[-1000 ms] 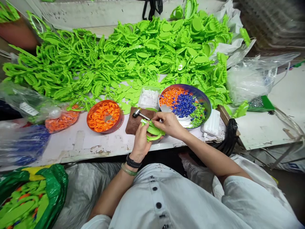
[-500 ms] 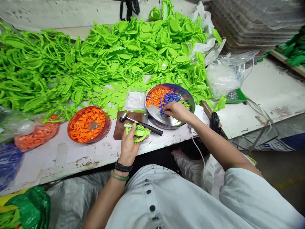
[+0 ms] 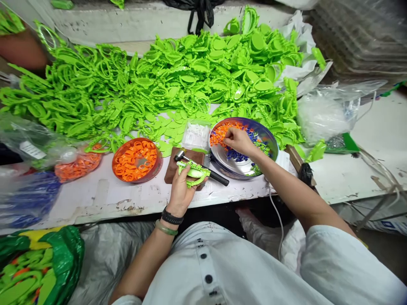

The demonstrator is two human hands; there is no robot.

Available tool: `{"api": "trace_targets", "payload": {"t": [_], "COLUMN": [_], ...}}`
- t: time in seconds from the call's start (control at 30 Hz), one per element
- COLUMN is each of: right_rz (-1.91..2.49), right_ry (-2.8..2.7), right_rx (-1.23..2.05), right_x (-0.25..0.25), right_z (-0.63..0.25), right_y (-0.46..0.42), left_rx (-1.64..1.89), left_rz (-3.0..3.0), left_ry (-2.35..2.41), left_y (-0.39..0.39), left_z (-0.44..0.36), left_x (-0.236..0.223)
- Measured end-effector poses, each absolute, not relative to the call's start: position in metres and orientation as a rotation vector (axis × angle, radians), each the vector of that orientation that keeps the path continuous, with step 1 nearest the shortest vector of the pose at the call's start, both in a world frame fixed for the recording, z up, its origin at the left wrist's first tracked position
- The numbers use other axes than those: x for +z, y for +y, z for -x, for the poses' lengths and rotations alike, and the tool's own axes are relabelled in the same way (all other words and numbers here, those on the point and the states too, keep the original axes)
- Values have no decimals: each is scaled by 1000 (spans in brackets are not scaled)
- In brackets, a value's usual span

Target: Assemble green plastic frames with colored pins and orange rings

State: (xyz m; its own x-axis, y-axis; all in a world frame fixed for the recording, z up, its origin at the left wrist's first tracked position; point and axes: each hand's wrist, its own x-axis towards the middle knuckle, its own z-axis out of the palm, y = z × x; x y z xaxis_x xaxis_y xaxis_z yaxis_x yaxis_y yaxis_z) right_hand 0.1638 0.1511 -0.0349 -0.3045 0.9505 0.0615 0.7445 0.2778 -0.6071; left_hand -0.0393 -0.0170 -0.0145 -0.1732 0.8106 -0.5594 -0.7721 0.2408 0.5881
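Observation:
My left hand (image 3: 181,190) is closed round a green plastic part (image 3: 193,173), held just above the table's front edge. My right hand (image 3: 239,141) reaches into a round metal bowl (image 3: 269,136) of small orange, blue and green pieces. Its fingers are pinched down among the orange pieces; whatever they hold is too small to make out. A small hammer (image 3: 203,167) lies on a brown cloth pad (image 3: 173,169) between the two hands.
A big heap of green plastic parts (image 3: 165,80) covers the back of the table. An orange dish of orange rings (image 3: 136,159), a clear tub of white bits (image 3: 196,134), several plastic bags (image 3: 327,112) and a green sack (image 3: 41,262) surround the workspace.
My right hand left the green part, where it was pinching it together with the left hand, and went into the metal bowl, first over the blue pieces, now over the orange ones. The left hand still holds the part.

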Motion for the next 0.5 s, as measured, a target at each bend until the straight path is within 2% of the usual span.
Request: {"api": "trace_targets", "payload": {"t": [0.13, 0.23, 0.5], "right_rz": [1227, 1071, 968], "right_ry": [-1602, -1405, -1340], "right_rx": [1307, 1588, 1613], "right_x": [-29, -19, -13], "right_z": [-152, -131, -82], "right_y": [132, 105, 54], "left_rx": [1450, 1469, 1549], "left_rz": [-37, -74, -98], "left_ry": [1003, 995, 958], "left_y": [-16, -16, -19], "left_z": [40, 38, 31], "left_x": [-18, -19, -12]}}
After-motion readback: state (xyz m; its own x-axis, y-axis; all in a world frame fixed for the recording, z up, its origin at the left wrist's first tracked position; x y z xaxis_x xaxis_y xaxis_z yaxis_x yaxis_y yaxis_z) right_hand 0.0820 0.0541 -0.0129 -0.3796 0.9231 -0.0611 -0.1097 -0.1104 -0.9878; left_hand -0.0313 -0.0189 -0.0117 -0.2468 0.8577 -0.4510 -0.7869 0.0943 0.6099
